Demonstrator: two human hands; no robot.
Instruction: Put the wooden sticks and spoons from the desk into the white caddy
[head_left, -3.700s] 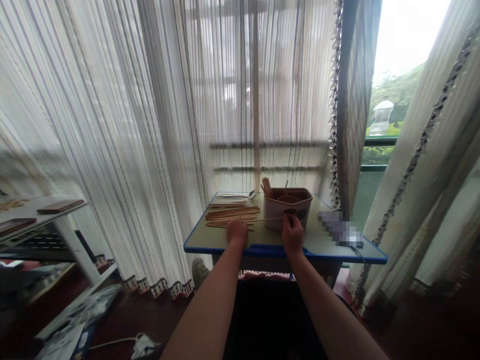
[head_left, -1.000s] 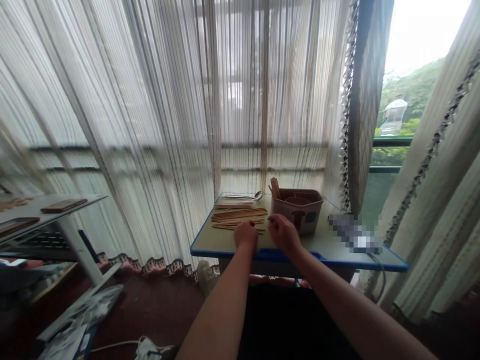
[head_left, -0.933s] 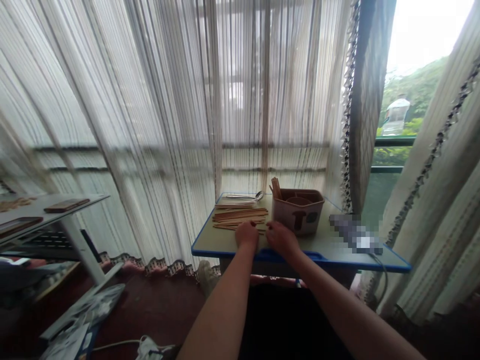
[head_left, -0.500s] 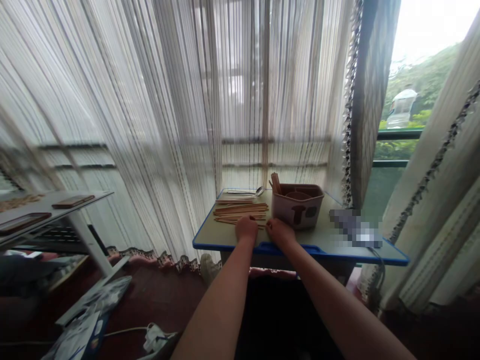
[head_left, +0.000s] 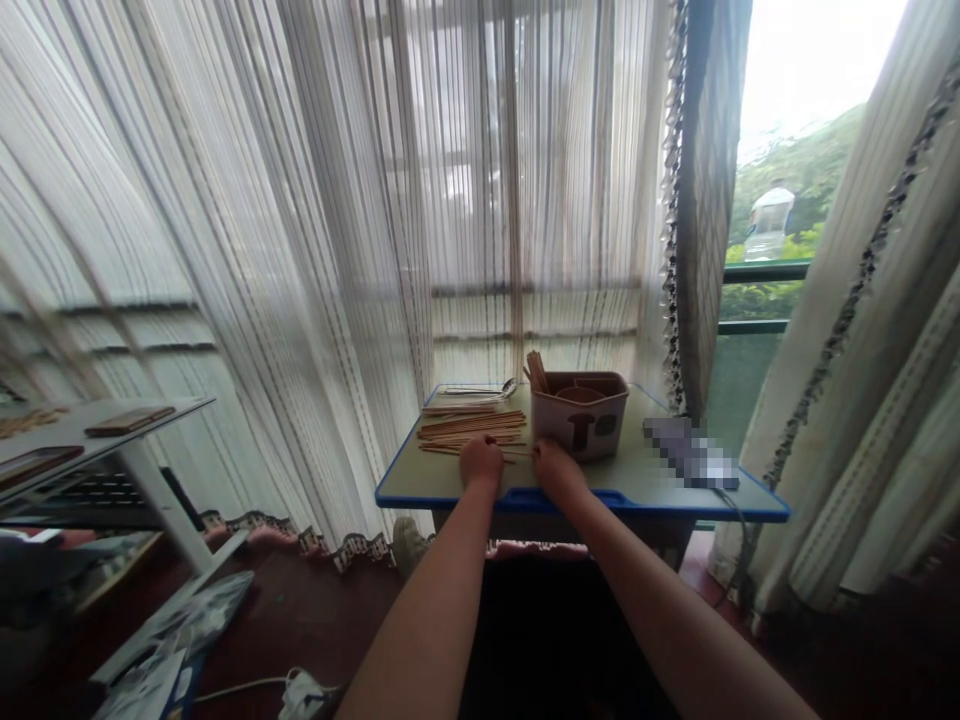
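Note:
A loose pile of wooden chopsticks (head_left: 469, 427) lies flat on a small blue-edged table (head_left: 645, 502). My left hand (head_left: 481, 462) rests as a closed fist on the table, touching the near side of the pile. My right hand (head_left: 556, 468) is beside it with fingers curled down, pinching the end of one chopstick (head_left: 519, 455) that lies between the two hands. Just behind my right hand stands a pinkish compartmented holder (head_left: 579, 412) with several chopsticks upright in its left corner.
A metal spoon (head_left: 491, 389) lies at the table's back, behind the pile. A blurred-out object (head_left: 688, 455) with a cable sits on the table's right side. Sheer curtains hang close behind. A white shelf (head_left: 112, 435) stands to the left, with clutter on the floor.
My right hand has left the holder, swung left and come down onto the table beside my left hand, at the chopstick ends. My left hand has stayed put.

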